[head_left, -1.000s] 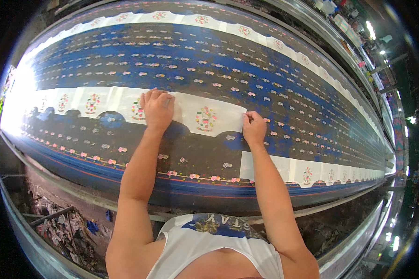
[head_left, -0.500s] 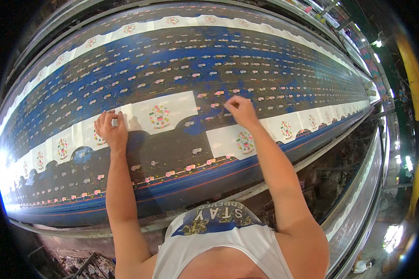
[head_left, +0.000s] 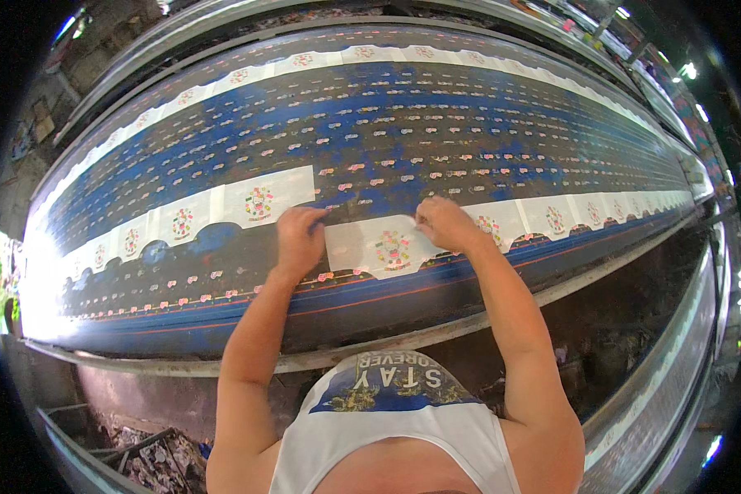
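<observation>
Smooth white, scallop-edged, printed fabric-like strip flat along near side of dark, blue-patched tabletop, with right hand apparently pinching upper edge and left hand curled at left corner, without discernible grip.

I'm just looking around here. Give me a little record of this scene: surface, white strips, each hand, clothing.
Surface: long dark table with blue patches and rows of small printed marks
Near right strip: white, colourful printed motifs, scalloped lower edge
Near left strip: similar, its right end set farther back
Far strip: white, along the table's far side
Left hand: at the near right strip's upper left corner; grip unclear
Right hand: at its upper edge; grip unclear
Clothing: white sleeveless top, printed front
</observation>
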Available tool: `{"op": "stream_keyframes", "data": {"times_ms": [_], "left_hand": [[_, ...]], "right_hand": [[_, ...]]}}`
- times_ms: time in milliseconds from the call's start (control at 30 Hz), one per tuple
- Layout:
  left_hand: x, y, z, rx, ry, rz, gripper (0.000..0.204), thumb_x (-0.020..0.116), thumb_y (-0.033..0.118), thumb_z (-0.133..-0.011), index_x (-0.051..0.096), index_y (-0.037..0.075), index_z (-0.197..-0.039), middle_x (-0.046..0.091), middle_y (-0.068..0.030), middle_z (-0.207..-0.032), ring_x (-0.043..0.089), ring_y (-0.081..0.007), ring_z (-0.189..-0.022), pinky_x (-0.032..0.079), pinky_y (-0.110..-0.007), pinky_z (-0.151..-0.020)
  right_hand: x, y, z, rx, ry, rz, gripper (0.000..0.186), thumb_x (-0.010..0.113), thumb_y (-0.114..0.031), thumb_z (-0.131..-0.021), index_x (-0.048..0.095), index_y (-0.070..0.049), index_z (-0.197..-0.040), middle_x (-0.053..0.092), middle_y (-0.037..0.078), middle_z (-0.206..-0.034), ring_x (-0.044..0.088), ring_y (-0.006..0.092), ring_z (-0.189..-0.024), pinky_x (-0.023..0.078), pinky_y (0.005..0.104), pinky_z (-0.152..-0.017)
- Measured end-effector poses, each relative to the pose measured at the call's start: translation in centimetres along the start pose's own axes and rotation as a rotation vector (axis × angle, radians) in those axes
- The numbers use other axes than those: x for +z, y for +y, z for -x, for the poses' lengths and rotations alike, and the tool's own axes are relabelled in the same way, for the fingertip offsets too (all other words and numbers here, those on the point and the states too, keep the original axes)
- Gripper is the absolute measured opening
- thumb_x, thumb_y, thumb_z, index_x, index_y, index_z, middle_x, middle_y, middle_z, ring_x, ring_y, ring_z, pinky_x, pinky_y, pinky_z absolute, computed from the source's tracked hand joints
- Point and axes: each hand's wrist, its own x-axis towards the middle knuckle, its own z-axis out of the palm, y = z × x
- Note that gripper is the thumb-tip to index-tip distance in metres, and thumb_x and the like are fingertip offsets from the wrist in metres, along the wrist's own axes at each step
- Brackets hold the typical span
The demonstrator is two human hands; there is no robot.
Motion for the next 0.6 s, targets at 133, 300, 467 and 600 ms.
{"op": "stream_keyframes", "data": {"times_ms": [133, 300, 467, 600], "left_hand": [[1.7, 5.8, -0.8, 0.092, -0.153, -0.062, 0.033, 0.077, 0.002, -0.081, 0.08, 0.008, -0.114, 0.077, -0.013, -0.106, 0.07, -0.0386, -0.114, 0.049, -0.053, -0.107], [0.4, 5.3, -0.1, -0.339, -0.304, 0.049, 0.019, 0.082, 0.008, -0.087, 0.083, 0.007, -0.106, 0.079, -0.0074, -0.091, 0.075, -0.0253, -0.094, 0.057, -0.043, -0.093], [-0.1, 5.2, -1.3, -0.754, -0.006, 0.426, 0.02, 0.087, 0.02, -0.093, 0.082, 0.002, -0.102, 0.08, -0.0034, -0.084, 0.07, -0.0112, -0.076, 0.056, -0.032, -0.071], [1.1, 0.7, -1.0, -0.622, 0.155, 0.047, 0.019, 0.085, 0.021, -0.098, 0.08, 0.003, -0.099, 0.077, -0.0025, -0.088, 0.068, -0.0125, -0.083, 0.053, -0.034, -0.077]], "right_hand": [[-3.9, -1.6, 3.5, 0.007, -0.138, -0.55, 0.016, 0.077, -0.015, -0.099, 0.072, -0.001, -0.105, 0.077, 0.016, -0.099, 0.073, 0.0311, -0.092, 0.056, 0.0448, -0.083], [-7.0, 2.2, 5.6, -0.104, -0.102, -0.684, 0.02, 0.08, -0.013, -0.093, 0.075, -0.002, -0.109, 0.075, 0.013, -0.094, 0.071, 0.0241, -0.088, 0.056, 0.0417, -0.083], [-4.1, 6.5, 3.0, 0.048, -0.061, -0.633, 0.019, 0.078, -0.008, -0.092, 0.077, -0.001, -0.109, 0.076, 0.01, -0.095, 0.068, 0.0189, -0.083, 0.054, 0.0367, -0.08], [1.6, 8.0, -2.0, 0.157, 0.173, -0.933, 0.019, 0.075, -0.004, -0.095, 0.076, -0.002, -0.114, 0.075, 0.005, -0.093, 0.066, 0.0103, -0.079, 0.053, 0.0314, -0.074]]}}
